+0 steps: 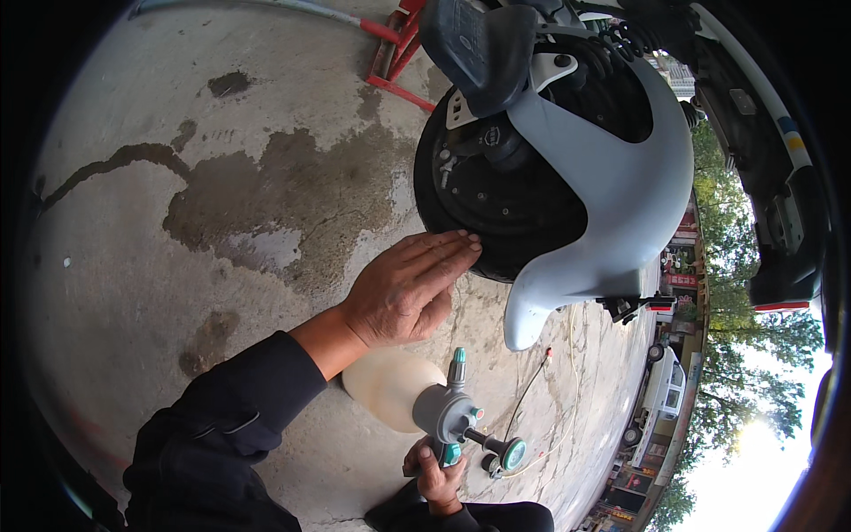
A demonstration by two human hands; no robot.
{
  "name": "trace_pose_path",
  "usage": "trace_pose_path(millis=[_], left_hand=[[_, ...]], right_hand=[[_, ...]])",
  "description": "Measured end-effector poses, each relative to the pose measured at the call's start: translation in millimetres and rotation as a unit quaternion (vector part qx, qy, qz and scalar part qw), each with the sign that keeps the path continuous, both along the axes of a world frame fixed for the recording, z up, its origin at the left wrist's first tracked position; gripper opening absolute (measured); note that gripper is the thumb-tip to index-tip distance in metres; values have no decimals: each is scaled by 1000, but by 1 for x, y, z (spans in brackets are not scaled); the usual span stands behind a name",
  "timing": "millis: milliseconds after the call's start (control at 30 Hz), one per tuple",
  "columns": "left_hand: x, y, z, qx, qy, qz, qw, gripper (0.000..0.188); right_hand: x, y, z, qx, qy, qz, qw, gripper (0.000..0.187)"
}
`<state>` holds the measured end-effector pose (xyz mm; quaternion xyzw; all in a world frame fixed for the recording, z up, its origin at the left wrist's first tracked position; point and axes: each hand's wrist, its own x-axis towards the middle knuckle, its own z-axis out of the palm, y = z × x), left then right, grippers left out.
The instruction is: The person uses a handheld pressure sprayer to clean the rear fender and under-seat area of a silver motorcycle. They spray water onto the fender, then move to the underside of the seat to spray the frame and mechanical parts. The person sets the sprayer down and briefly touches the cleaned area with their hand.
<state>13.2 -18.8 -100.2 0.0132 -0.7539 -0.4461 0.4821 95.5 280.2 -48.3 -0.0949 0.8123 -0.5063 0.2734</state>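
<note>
My left hand (409,288) reaches in from the lower left, its fingers stretched out and lying together. Its fingertips touch the lower edge of a black wheel (523,195), partly covered by a pale grey mudguard (612,186). Below that hand, my right hand (439,479) is wrapped round the handle of a pump sprayer (390,386). The sprayer has a cloudy white bottle, a grey head, a green-tipped nozzle (457,365) and a pump knob (512,454). The nozzle points up toward the wheel. Part of the right hand is hidden behind the handle.
A red metal stand (394,53) with a long grey bar stands behind the wheel. Wet patches (292,191) darken the concrete floor (115,266). A thin hose (567,412) runs over the ground. Farther right are a white vehicle (659,395), shopfronts and trees (745,346).
</note>
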Motion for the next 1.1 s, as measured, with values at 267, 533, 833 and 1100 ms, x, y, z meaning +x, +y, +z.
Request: trace_pose_path(millis=[267,533,833,1100], left_hand=[[-8,22,-24,31,-4,-10,999,55],[-16,-16,-48,10,-73,21,997,49],[-43,-36,9,293,-199,-20,935,21],[-48,-32,16,458,-247,-87,849,24]], right_hand=[[-1,0,-1,-15,-11,-14,1000,35],[-12,-21,22,65,-19,45,997,23],[-24,-67,41,161,11,135,978,23],[-46,-82,38,121,56,252,959,34]])
